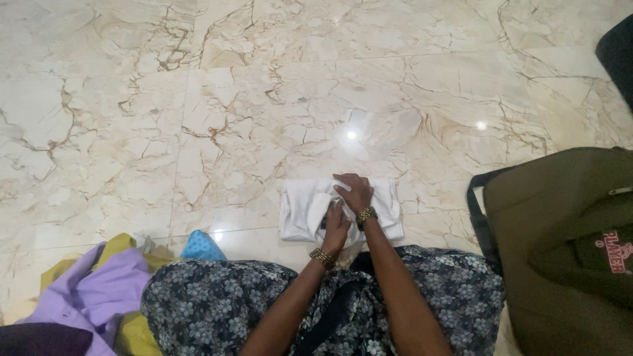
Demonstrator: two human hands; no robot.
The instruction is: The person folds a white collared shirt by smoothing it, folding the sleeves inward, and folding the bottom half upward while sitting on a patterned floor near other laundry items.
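A white folded cloth [300, 211] lies on the marble floor just in front of my knees. My right hand [355, 191] rests palm down on top of the cloth, fingers pressing its upper middle. My left hand [336, 227] is tucked into the cloth's near fold, fingers closed on the fabric. Both wrists wear beaded bracelets. My lap is covered by a dark floral garment [217, 303].
An olive green bag [560, 217] with a black strap stands on the right. A pile of lilac, yellow and blue clothes [112, 290] lies at the lower left. Veined marble floor [264, 99] stretches ahead. A dark object [620, 53] is at the right edge.
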